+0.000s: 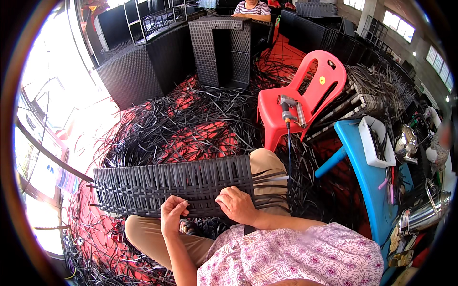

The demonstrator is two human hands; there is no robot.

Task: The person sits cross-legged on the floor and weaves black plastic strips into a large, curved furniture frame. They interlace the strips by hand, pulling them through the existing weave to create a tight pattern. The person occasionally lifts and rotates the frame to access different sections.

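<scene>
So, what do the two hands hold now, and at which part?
Both rest on the woven black panel at its near edge: left hand pinching there, right hand pressing on the weave near the loose strips.

Red plastic chair (305,95) as landmark: grey power tool (288,108) lies on its seat. Blue worktop (367,167) to its right carries a white tray (377,143). Woven black cabinet (222,45) behind-left. Loose black strips (191,124) cover floor left of chair.

Two hands: left (172,213), right (237,204); one woven panel (157,183); one red chair (305,97); one stapler (288,108).
</scene>
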